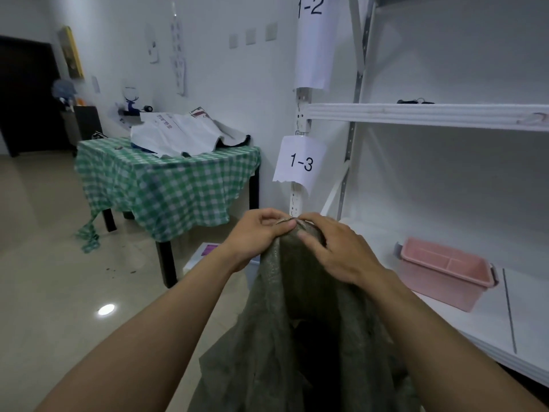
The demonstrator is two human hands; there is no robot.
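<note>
A large olive-green garment [285, 337] hangs in front of me from its top edge down past the bottom of the frame. My left hand [255, 233] pinches that top edge with thumb and curled fingers. My right hand [329, 248] grips the same edge right beside it, fingers curled over the cloth. The two hands nearly touch at the top of the garment, just in front of the white shelf post.
A white metal shelf unit [430, 114] stands at right, with paper labels "1-2" and "1-3" [300, 163] on its post. A pink plastic bin [445, 272] sits on the lower shelf. At left, a table with a green checked cloth [166, 179] carries white clothing. A tiled floor lies below.
</note>
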